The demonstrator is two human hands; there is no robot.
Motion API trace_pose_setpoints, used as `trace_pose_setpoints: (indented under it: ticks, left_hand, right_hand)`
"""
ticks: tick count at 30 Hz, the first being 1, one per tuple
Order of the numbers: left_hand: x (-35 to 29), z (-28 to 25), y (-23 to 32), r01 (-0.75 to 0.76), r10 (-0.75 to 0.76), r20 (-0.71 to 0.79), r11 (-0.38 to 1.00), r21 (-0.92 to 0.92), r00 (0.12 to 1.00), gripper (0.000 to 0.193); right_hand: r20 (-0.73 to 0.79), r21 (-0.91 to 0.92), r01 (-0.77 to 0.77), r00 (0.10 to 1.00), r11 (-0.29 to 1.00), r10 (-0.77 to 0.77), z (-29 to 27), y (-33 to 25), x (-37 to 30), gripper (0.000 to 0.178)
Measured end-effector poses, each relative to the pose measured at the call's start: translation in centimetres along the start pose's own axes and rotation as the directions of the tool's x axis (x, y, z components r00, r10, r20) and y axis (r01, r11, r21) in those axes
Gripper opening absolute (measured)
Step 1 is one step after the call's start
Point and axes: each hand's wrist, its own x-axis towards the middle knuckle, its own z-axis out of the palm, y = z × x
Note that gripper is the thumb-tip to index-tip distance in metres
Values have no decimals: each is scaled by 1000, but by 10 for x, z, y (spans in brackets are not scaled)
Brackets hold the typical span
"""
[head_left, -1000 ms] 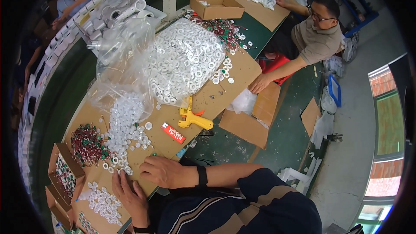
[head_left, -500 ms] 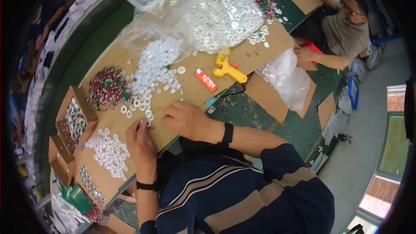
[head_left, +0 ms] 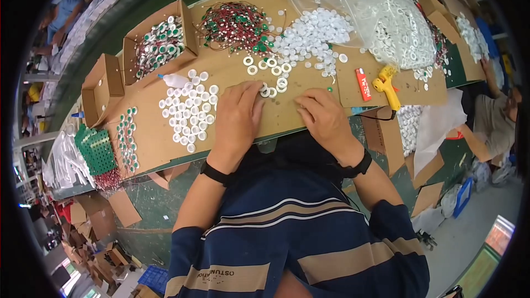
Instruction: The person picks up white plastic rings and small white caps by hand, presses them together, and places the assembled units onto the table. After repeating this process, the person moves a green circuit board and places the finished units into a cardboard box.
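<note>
Toward the near edge of the cardboard-topped workbench, between our two hands, a white ring lies at the fingertips of our left hand. Those fingers stretch toward the far edge and bend inward, touching the ring; whether they pinch it or merely rest on it, we cannot tell. Our right hand lies palm down, well apart from the ring, fingers curled toward the left; what is beneath them is hidden, so we cannot tell its grip. Both forearms come across the near edge.

The ring appears flat and round, its hole facing up, so its axis stands upright. More loose rings lie beyond it, and past them, toward the far edge, we have a heap of translucent caps beside a tangle of red wires. Left of our left hand spread white round pieces, with a small bottle touching them. An open carton stands by the far-left corner. Toward the right end we see a red packet, a yellow glue gun and a clear bag of rings.
</note>
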Motion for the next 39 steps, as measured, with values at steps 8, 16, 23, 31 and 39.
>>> trace_pose_setpoints:
  ticks: [8, 16, 23, 31, 39]
  left_hand:
    - [11, 3, -8, -37, 34, 40, 997, 68, 999, 37]
    - [21, 3, -6, -17, 16, 79, 1000, 17, 997, 18]
    - [-3, -27, 13, 76, -63, 154, 994, -78, 986, 14]
    - [-11, -20, 10, 31, -24, 239, 999, -22, 971, 21]
    - [-14, -16, 2, -6, 7, 129, 1000, -10, 992, 31]
  right_hand:
    - [34, -77, -93, 995, 993, 95, -2, -2, 1, 26]
    - [46, -83, -102, 993, 991, 106, -4, -3, -1, 24]
    - [31, -5, -68, 997, 998, 68, -3, 0, -4, 26]
    - [73, 34, -26, 997, 999, 24, 2, -7, 3, 28]
    - [83, 20, -17, 996, 1000, 15, 5, -6, 3, 29]
